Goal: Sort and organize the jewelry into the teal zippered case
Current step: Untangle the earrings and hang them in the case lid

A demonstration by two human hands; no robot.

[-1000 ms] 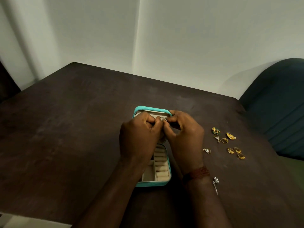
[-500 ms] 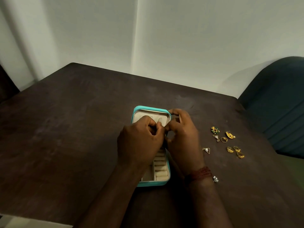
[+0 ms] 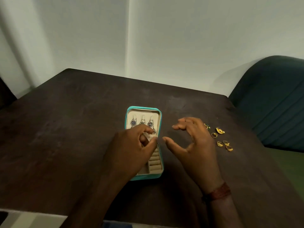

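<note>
My right hand [image 3: 194, 143] hovers open above the tabletop [image 3: 74, 129], fingers spread and relaxed, gripping nothing. The loose gold rings [image 3: 224, 143] lie just beyond its knuckle side, away from the teal case [image 3: 160, 116], with a gold flower piece [image 3: 220, 130] past them. My palm faces the case, so I judge I must turn these fingers outward to reach them. My left hand [image 3: 130, 150] sits over the open case, fingers loosely bent, thumb and forefinger apart and gripping nothing that I can see. It is much farther from the rings. Three silver earrings [image 3: 133, 123] hang in the lid beyond its fingertips, and the ring rolls [image 3: 154, 162] lie beside its thumb.
</note>
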